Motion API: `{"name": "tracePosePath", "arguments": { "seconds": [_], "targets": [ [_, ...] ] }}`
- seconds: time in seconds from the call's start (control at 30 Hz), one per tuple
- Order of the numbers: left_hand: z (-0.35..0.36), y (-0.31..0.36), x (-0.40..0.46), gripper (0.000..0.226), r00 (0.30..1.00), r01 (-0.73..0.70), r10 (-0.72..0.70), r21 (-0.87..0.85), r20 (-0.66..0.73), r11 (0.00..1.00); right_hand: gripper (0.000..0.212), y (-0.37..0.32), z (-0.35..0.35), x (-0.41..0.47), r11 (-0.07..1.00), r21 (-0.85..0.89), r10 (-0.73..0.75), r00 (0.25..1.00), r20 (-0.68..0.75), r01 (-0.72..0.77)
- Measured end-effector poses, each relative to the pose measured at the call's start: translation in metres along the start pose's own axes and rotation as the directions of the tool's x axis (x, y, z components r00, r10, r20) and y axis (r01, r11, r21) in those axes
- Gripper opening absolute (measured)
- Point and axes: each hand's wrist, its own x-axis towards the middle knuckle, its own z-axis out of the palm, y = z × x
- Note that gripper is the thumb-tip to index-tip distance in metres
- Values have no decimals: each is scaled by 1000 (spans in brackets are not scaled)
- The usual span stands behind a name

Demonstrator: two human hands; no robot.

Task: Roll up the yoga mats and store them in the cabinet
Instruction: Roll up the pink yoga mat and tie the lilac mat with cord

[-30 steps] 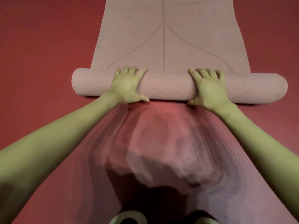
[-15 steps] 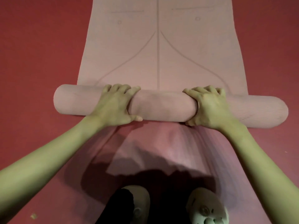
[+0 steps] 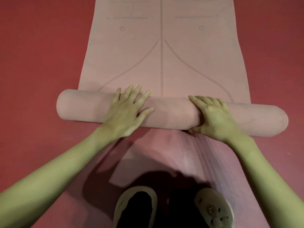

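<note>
A pale pink yoga mat lies on the floor, its near end wound into a thick roll (image 3: 172, 112) that stretches across the view. The flat part (image 3: 161, 55), printed with alignment lines, runs away from me. My left hand (image 3: 126, 112) rests on top of the roll left of centre, fingers straight and spread. My right hand (image 3: 215, 117) grips the roll right of centre, fingers curled over the top and thumb tucked at the near underside. No cabinet is in view.
A second, pinker ribbed mat (image 3: 172, 153) lies flat under the roll's near side and beneath my feet. Two light slippers (image 3: 134, 206) (image 3: 213, 209) stand on it at the bottom edge. Red floor (image 3: 41, 63) surrounds both mats.
My left hand has let go of its curled hold and now lies flat with spread fingers. The roll sits lower in the view, and my slippers have come further into sight.
</note>
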Motion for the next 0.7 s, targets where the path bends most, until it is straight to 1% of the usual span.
{"name": "tracePosePath", "arguments": {
  "seconds": [0.1,0.2,0.23,0.3,0.37,0.47,0.57,0.7],
  "targets": [
    [-2,-3,25,76,999,38,-38,4,8,999,86,2,8,-9,1000,19,-9,994,-113,11],
    [-2,-9,47,68,997,73,-73,15,30,997,73,0,16,-10,1000,17,3,975,-220,1],
    [-2,-10,52,68,996,78,-79,14,35,997,70,0,18,-8,1000,10,7,971,-239,-5],
    [-5,-11,52,76,997,73,-73,14,17,997,64,2,21,0,1000,1,16,963,-270,-16],
    [-6,-9,44,80,998,46,-45,13,-36,999,61,6,21,12,999,-30,23,956,-294,-33],
    [0,-1,24,72,995,18,-15,27,-101,999,61,10,17,35,992,-105,37,948,-315,-74],
    [10,-2,17,68,990,40,-36,31,-134,999,67,11,8,53,985,-111,92,951,-296,-130],
    [11,-10,31,64,986,38,-30,47,-162,998,71,10,4,63,984,-101,110,946,-305,-146]
  ]
}}
